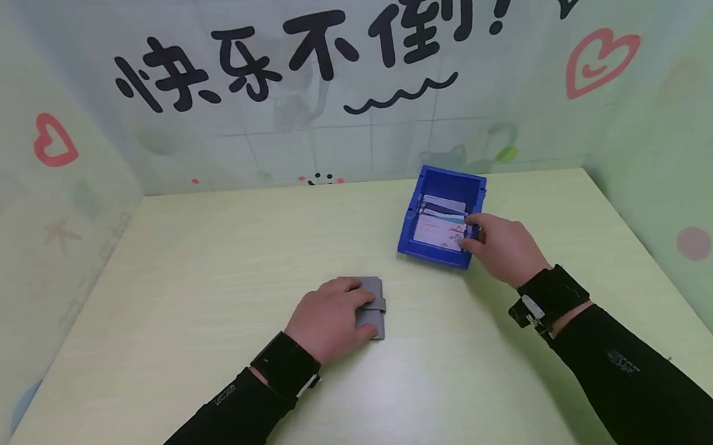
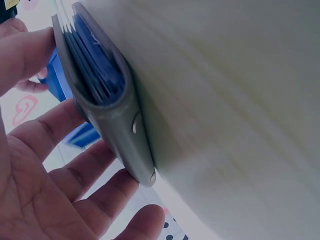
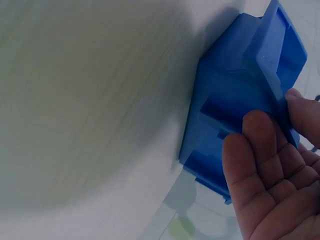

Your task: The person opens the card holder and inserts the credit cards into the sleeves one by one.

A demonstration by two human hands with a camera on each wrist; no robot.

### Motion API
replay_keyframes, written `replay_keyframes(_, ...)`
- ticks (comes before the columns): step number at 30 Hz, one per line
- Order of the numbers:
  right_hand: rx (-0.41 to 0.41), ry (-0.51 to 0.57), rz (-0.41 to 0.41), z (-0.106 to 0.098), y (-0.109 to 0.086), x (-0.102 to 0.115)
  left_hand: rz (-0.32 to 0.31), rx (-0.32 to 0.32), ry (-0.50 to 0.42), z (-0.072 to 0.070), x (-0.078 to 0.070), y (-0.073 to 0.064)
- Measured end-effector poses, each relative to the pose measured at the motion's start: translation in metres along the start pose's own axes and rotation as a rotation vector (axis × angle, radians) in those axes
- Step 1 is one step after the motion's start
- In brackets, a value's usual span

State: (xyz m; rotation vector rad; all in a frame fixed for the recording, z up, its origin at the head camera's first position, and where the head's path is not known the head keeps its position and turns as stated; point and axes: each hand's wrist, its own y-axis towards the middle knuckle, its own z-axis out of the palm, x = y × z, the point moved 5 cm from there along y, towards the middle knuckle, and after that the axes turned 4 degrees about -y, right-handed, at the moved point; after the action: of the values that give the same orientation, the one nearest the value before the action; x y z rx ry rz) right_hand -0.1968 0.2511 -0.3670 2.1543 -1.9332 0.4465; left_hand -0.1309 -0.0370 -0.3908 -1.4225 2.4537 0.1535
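Note:
In the head view, my left hand (image 1: 326, 325) holds a grey card holder (image 1: 372, 317) lying on the table, thumb at its near edge and fingers over its cover. A strap crosses its right side. The left wrist view shows blue and clear card sleeves (image 2: 102, 70) between the covers, with fingertips along the spine. My right hand (image 1: 508, 250) pinches the right wall of a blue plastic box (image 1: 407, 229), thumb on the rim and fingers against the outside. Several cards (image 1: 435, 231) lie in the box. In the right wrist view the box's outer side (image 3: 225, 85) faces the camera.
The pale wooden table (image 1: 212, 272) meets a printed backdrop (image 1: 302, 137) at the back and on both sides. The blue box stands near the table's back edge, right of centre, with the card holder nearer the front. Black bands (image 1: 554, 295) circle both wrists.

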Motion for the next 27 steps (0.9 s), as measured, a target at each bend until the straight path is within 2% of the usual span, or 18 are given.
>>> replay_keyframes(4, -0.027, 0.025, 0.052, -0.004, -0.012, -0.012, -0.004, -0.019, -0.002, 0.0, 0.0, 0.001)
replay_keyframes(10, -0.066, 0.051, 0.081, -0.006, -0.021, -0.019, -0.013, -0.034, -0.003, 0.0, -0.001, 0.002)
replay_keyframes(17, -0.034, 0.042, 0.09, -0.005, -0.025, -0.017, -0.011, -0.022, -0.043, -0.001, -0.001, 0.001)
replay_keyframes(22, 0.0, 0.006, 0.102, -0.012, -0.035, 0.001, -0.022, 0.011, -0.123, 0.0, 0.0, 0.002)
replay_keyframes(25, 0.016, 0.009, 0.052, -0.012, -0.039, 0.025, -0.034, 0.031, -0.149, 0.0, 0.0, 0.003)
replay_keyframes(27, 0.024, 0.018, -0.013, -0.008, -0.04, 0.044, -0.036, 0.035, -0.155, -0.001, -0.001, 0.004)
